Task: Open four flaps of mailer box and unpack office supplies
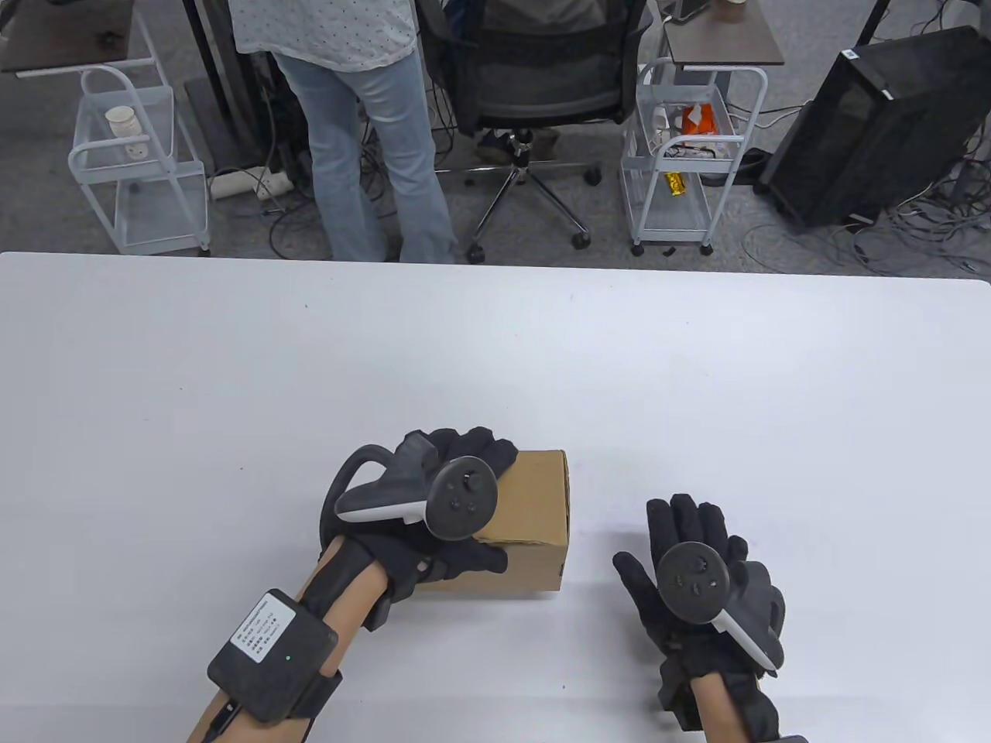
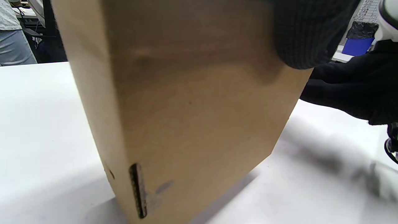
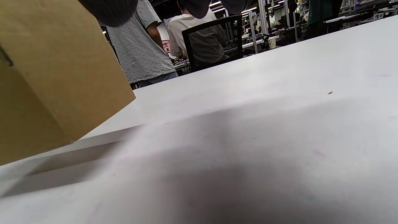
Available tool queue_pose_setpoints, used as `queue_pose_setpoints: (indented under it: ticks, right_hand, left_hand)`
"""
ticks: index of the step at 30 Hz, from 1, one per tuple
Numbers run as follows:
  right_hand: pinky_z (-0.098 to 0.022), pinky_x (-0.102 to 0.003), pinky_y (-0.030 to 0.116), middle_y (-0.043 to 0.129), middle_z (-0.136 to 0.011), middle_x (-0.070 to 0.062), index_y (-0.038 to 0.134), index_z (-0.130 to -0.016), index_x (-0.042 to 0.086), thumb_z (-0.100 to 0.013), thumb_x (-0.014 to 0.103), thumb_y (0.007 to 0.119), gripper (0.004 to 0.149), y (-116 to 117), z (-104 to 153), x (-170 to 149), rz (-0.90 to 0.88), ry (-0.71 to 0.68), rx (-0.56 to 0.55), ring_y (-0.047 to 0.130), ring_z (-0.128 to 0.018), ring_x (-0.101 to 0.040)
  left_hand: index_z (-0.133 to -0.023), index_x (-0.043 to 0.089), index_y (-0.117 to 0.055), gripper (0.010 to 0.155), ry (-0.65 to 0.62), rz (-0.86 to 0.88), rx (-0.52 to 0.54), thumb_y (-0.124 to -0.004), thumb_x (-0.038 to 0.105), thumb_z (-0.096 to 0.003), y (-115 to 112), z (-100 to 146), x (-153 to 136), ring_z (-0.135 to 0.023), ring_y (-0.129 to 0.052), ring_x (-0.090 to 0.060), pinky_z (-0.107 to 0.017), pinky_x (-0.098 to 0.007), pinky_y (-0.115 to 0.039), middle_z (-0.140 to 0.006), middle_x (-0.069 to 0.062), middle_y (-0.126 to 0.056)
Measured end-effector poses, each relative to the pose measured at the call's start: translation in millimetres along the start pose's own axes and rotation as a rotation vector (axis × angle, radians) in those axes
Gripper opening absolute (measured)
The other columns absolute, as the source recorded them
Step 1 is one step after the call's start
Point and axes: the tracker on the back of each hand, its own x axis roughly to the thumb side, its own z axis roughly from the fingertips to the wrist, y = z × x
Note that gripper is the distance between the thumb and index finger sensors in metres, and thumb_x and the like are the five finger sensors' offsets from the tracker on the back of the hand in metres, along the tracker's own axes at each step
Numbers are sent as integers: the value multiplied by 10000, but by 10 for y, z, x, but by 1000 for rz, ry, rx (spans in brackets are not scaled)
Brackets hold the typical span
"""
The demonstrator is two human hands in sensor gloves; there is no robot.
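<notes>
- Closed cardboard box near the front of the white tabletop, flaps not yet opened.
- Left hand draped over the top, grip holding the box; could tip if pulled sideways.
- Right hand just beside, grip wide, fingers spread, holding nothing; could knock the box.

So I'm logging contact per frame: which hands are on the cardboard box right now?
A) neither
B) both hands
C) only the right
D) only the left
D: the left hand rests on top of the box, while the right hand is apart from it, beside it over the table.
</notes>
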Motion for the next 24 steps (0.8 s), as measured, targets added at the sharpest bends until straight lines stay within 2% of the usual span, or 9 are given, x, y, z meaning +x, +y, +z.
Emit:
queue_pose_setpoints:
  ticks: [11,18,22,24]
  right_hand:
    - [-691,-758,220,220,-1247,-260,289,-1175,70,-609,530,521,765,20,2,29,-4,-18,-5,138,-1057,-571]
    - [-692,-758,221,226,-1246,-262,289,-1175,67,-609,530,522,768,26,9,34,-3,-14,-5,141,-1057,-571]
    - [-692,-758,226,229,-1246,-264,288,-1175,69,-609,530,520,766,24,10,42,-22,-22,-4,149,-1058,-573]
    - [-695,-757,235,239,-1245,-267,286,-1174,67,-610,529,518,766,8,19,53,-41,-32,-8,161,-1059,-576]
  left_hand:
    - [-1159,103,-141,1110,11,18,-45,-823,652,-477,-235,-28,92,-1128,-388,-596,-739,-763,-301,-1247,-241,-224]
    - [-1159,107,-134,1104,12,6,-60,-819,648,-484,-252,-57,129,-1128,-369,-601,-732,-766,-282,-1247,-245,-208]
    - [-1160,104,-141,1116,22,5,-32,-815,670,-473,-270,-33,111,-1138,-365,-581,-737,-755,-281,-1254,-229,-220]
    - [-1153,80,-131,1127,20,35,-18,-794,685,-472,-303,15,95,-1145,-301,-582,-728,-759,-252,-1257,-225,-188]
